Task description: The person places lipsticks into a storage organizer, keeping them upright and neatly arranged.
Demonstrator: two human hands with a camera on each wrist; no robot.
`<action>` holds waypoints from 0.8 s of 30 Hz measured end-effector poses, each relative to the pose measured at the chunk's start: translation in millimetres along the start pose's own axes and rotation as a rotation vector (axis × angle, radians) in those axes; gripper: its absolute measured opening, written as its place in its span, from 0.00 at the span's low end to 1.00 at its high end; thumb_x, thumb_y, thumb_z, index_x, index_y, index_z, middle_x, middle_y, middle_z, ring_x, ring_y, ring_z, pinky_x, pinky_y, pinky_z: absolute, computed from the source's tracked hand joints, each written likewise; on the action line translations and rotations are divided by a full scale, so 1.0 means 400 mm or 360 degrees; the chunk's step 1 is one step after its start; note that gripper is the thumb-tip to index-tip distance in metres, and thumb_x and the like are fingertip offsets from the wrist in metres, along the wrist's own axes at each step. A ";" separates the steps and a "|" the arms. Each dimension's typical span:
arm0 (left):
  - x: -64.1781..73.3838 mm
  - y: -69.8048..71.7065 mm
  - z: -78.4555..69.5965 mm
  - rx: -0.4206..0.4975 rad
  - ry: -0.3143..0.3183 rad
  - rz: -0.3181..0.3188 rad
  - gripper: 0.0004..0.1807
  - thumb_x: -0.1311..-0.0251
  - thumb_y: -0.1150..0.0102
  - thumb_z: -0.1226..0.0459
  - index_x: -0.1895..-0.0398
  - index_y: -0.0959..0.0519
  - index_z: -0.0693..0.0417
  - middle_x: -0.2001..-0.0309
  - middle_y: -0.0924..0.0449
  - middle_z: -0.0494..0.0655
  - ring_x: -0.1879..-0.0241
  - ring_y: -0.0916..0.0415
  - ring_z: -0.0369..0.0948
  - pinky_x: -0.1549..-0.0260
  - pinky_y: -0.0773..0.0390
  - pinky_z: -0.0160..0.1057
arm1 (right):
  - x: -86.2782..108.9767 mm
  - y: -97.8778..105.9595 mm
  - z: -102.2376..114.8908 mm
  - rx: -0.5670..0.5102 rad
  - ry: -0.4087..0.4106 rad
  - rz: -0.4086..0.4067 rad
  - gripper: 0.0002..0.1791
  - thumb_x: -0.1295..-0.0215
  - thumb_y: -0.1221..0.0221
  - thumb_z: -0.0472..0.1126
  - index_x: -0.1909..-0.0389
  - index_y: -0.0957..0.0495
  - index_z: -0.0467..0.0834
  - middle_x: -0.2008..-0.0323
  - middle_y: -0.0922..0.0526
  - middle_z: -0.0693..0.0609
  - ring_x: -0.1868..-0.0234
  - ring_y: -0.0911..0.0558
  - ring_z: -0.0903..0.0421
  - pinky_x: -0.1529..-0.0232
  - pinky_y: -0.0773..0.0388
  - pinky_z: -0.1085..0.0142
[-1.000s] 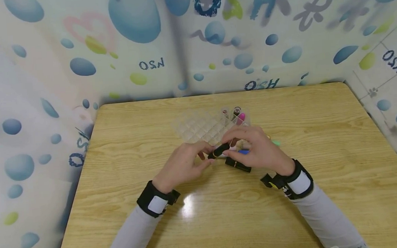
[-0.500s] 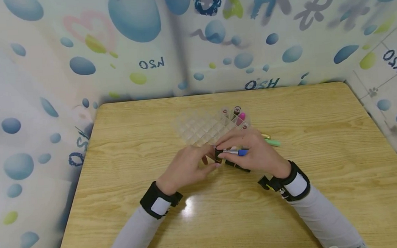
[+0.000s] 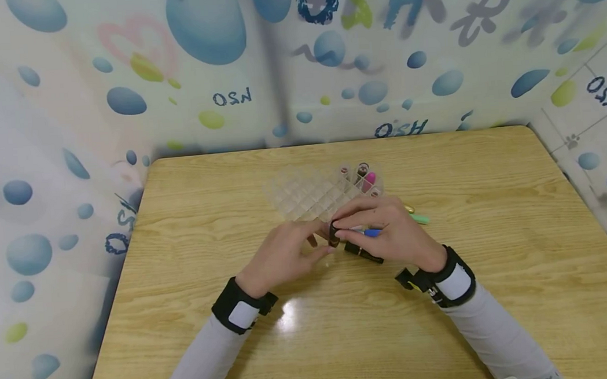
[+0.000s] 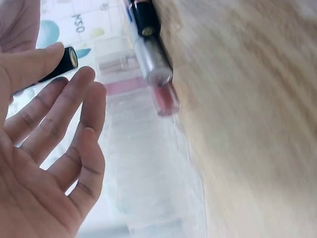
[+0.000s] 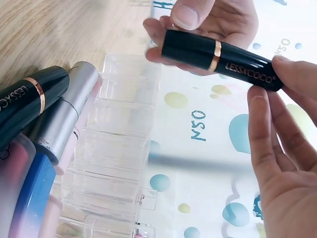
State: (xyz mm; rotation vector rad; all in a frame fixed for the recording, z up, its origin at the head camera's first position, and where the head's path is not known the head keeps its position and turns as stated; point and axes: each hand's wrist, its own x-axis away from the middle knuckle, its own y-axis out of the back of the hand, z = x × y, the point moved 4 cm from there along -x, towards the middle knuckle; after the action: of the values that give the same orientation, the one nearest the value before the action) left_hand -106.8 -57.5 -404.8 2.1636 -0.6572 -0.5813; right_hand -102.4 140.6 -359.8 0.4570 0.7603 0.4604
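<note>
A black lipstick tube with a gold band and the lettering LESSXCOCO is between my two hands, above the table. My right hand pinches one end with thumb and fingertips. At its other end, my left hand has thumb and finger around the tube; its remaining fingers are spread in the left wrist view. A second black lipstick tube with a matching gold band lies just below the hands, beside a silver-grey tube and a blue tube.
Behind the hands stands a clear divided organizer. Its right end holds several cosmetics, including a magenta tube. A green tube and a gold-coloured tube lie past my right hand on the wooden table.
The held lipstick tube has turned from slanting up to the right to looking short and nearly upright in the head view. My right hand has shifted slightly left. The second black tube stays put.
</note>
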 end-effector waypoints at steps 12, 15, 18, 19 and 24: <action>0.004 0.082 0.109 -0.0314 0.0222 -0.0517 0.27 0.37 0.31 0.57 0.37 0.20 0.57 0.28 0.31 0.60 0.28 0.39 0.61 0.29 0.39 0.64 | 0.007 0.012 -0.010 0.0027 0.0022 -0.0094 0.10 0.46 0.26 0.31 0.61 0.08 0.40 0.56 0.11 0.49 0.59 0.14 0.58 0.66 0.22 0.75; 0.008 0.076 0.138 -0.0225 0.0287 -0.0518 0.30 0.36 0.32 0.56 0.33 0.23 0.58 0.25 0.36 0.62 0.25 0.42 0.62 0.28 0.42 0.65 | 0.008 0.010 -0.009 0.0026 0.0017 -0.0089 0.11 0.47 0.26 0.31 0.61 0.08 0.40 0.56 0.11 0.49 0.59 0.14 0.58 0.66 0.22 0.75; 0.011 0.068 0.156 -0.0067 0.0340 -0.0485 0.31 0.34 0.34 0.56 0.30 0.25 0.59 0.24 0.40 0.62 0.25 0.41 0.60 0.29 0.37 0.61 | 0.006 0.009 -0.007 0.0032 0.0022 -0.0092 0.11 0.46 0.26 0.31 0.61 0.08 0.40 0.56 0.11 0.49 0.59 0.14 0.58 0.65 0.21 0.75; 0.011 0.066 0.160 -0.0025 0.0357 -0.0477 0.32 0.34 0.34 0.56 0.29 0.26 0.58 0.23 0.41 0.61 0.25 0.41 0.59 0.29 0.35 0.60 | 0.005 0.008 -0.006 0.0032 0.0024 -0.0094 0.11 0.46 0.26 0.31 0.61 0.08 0.40 0.56 0.11 0.49 0.58 0.14 0.57 0.65 0.21 0.74; 0.013 0.067 0.165 0.0037 0.0391 -0.0473 0.30 0.32 0.36 0.56 0.30 0.25 0.60 0.23 0.41 0.61 0.26 0.39 0.58 0.30 0.32 0.58 | -0.001 0.004 -0.003 0.0018 0.0035 -0.0097 0.10 0.45 0.27 0.31 0.60 0.08 0.40 0.55 0.11 0.49 0.56 0.13 0.56 0.63 0.18 0.72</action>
State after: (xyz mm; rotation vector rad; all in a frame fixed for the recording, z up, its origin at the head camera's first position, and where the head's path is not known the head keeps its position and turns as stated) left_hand -148.9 -111.9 -423.4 2.3243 -0.2121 -0.4498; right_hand -104.0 142.0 -359.3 0.4386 0.7962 0.4047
